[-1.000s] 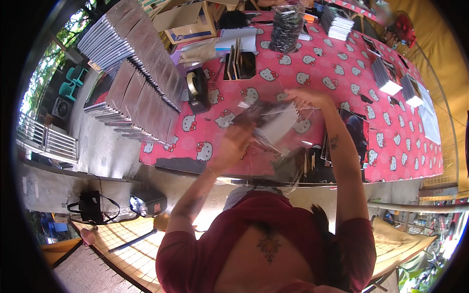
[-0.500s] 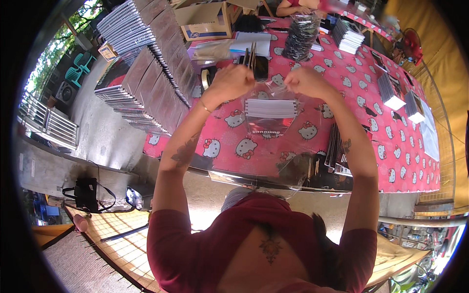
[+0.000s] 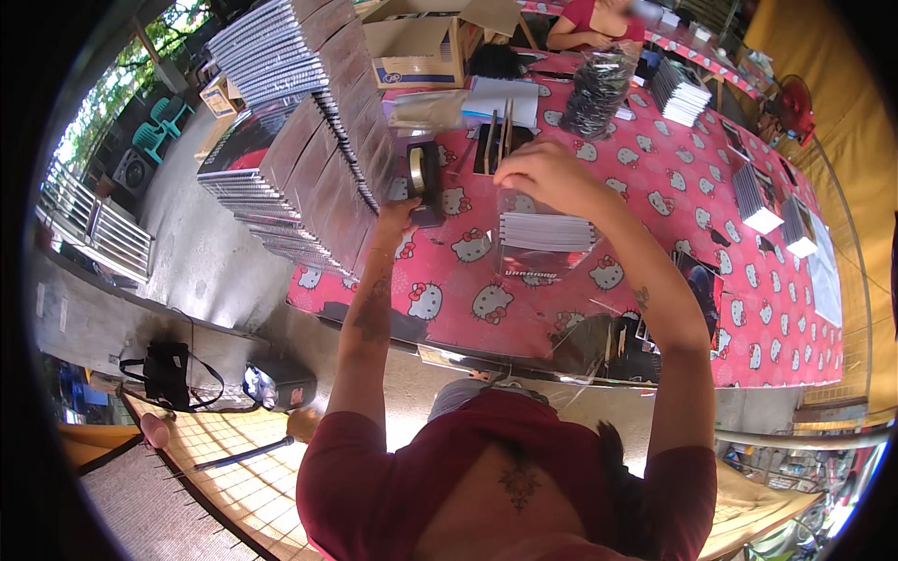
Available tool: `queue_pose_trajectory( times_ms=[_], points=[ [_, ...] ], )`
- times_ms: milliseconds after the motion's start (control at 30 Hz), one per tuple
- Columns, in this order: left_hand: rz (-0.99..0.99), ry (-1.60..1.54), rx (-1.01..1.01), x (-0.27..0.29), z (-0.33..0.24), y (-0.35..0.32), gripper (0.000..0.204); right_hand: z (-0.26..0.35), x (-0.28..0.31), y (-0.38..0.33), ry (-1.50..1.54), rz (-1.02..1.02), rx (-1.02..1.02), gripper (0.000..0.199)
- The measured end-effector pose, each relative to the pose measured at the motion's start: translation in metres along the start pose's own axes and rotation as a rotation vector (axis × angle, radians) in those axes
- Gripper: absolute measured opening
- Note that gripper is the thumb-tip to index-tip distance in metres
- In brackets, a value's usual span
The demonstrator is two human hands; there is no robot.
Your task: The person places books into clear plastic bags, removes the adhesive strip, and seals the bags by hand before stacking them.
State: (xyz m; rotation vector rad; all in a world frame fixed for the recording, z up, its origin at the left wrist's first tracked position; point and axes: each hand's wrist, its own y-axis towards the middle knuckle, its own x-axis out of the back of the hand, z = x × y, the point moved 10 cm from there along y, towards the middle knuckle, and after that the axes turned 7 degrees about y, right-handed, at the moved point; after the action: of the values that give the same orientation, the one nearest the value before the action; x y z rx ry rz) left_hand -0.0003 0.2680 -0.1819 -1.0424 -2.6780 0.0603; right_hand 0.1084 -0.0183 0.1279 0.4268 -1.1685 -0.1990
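on red table (image 3: 655,187): one tape dispenser (image 3: 426,182) under left hand (image 3: 398,217); right hand (image 3: 547,173) holding one clear bag (image 3: 543,248).

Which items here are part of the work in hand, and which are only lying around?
In hand: clear bag of flat cases, held at its top by the right hand; black tape dispenser, reached by the left hand.

Lying about: tall stacks of cases, cardboard box, small stacks, disc spindle.

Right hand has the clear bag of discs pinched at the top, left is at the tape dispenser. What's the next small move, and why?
Probably pull a strip of tape with the left hand from the tape dispenser: the right hand holds the clear bag by its top, and no tape shows there.
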Motion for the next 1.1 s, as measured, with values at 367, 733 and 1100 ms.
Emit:
queue_pose_trajectory(
  times_ms=[367, 733, 1100],
  points=[
    [-0.258, 0.085, 0.034, 0.001, 0.019, -0.042, 0.011, 0.037, -0.038, -0.027, -0.297, -0.245, -0.344, 0.024],
    [0.487, -0.227, -0.610, -0.084, -0.214, -0.142, 0.018, 0.043, -0.025, -0.031, -0.318, -0.368, -0.398, 0.020],
    [0.632, -0.184, -0.638, -0.119, -0.229, -0.147, 0.028, 0.044, -0.019, -0.039, -0.126, -0.393, -0.414, 0.017]
  ],
)
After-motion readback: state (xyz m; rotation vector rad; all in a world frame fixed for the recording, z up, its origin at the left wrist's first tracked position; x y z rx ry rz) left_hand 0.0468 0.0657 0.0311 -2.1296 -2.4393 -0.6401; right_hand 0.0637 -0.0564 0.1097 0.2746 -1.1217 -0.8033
